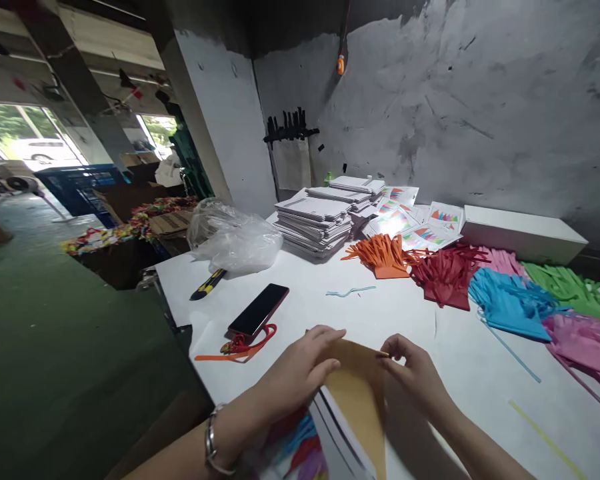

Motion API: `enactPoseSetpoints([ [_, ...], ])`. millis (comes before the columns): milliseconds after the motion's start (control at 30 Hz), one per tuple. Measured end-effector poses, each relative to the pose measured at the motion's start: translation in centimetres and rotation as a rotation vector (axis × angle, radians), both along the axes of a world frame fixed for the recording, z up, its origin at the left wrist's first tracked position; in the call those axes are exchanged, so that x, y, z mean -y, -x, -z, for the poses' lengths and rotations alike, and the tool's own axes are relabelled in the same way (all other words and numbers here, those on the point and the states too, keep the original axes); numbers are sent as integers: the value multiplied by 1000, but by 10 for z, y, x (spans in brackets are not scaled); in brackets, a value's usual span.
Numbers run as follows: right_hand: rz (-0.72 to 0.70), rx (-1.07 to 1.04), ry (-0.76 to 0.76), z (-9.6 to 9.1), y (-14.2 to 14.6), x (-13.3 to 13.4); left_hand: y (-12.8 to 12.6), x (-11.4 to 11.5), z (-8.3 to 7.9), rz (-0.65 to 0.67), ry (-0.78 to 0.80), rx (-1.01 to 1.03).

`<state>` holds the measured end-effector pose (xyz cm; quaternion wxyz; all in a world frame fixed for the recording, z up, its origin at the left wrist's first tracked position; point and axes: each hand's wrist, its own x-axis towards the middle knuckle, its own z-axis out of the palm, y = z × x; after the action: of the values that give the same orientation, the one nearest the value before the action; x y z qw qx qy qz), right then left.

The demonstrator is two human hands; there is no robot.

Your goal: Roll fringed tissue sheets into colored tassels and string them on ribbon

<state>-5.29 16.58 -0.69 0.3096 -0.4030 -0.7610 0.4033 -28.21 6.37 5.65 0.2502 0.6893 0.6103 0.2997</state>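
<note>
A thin cardboard box, white outside with a brown inner face, stands tilted at the near edge of the table. My left hand grips its upper left side, thumb and fingers closed over the edge. With thumb and finger, my right hand pinches the top right corner of the brown panel. Blue, red and purple colours show on the box's left side below my left wrist; whether they are print or strips inside, I cannot tell. The lower part of the box is cut off by the frame.
On the white table lie a phone with a red cord, a utility knife, a plastic bag, stacked flat boxes and printed sheets. Fringed bundles, including orange, dark red and blue, line the right.
</note>
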Motion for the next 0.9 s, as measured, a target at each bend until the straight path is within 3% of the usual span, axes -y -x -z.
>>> enactPoseSetpoints([
  [167,-67,-34,-6,-12,-11,19,-26,-30,-3,94,97,-161],
  [333,-126,-20,-87,-17,-19,18,-32,-39,-2,94,136,-181],
  [667,-43,-16,-601,8,-17,13,-36,-38,3,100,161,-186],
  [900,-144,-17,-824,0,-19,22,-37,-37,7,61,172,-167],
])
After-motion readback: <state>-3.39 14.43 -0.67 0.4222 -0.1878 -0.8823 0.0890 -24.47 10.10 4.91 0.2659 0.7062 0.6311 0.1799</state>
